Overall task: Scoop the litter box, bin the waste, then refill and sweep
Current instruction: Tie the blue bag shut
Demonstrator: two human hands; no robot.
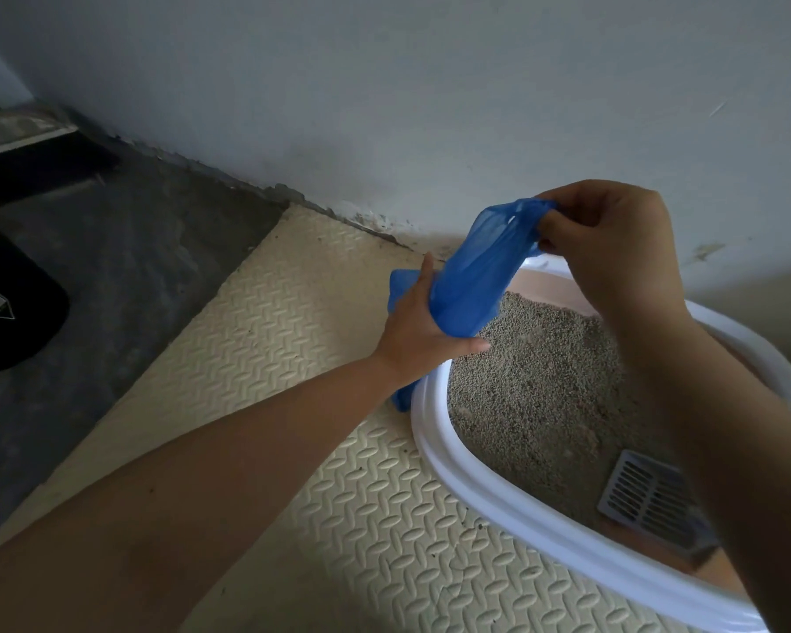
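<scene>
With my right hand pinching the top of a thin blue plastic bag and my left hand gripping its middle above the white-rimmed litter box, the grey slotted scoop lies idle on the litter, so I judge scooping, binning, refilling and sweeping all remain.

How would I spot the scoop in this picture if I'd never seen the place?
Find the big white-rimmed litter box on the cream patterned floor mat, at lower right. Inside it, near the bottom right, the scoop lies on the grey litter. It is the only grey slotted grid there, partly hidden behind the person's right forearm.
</scene>
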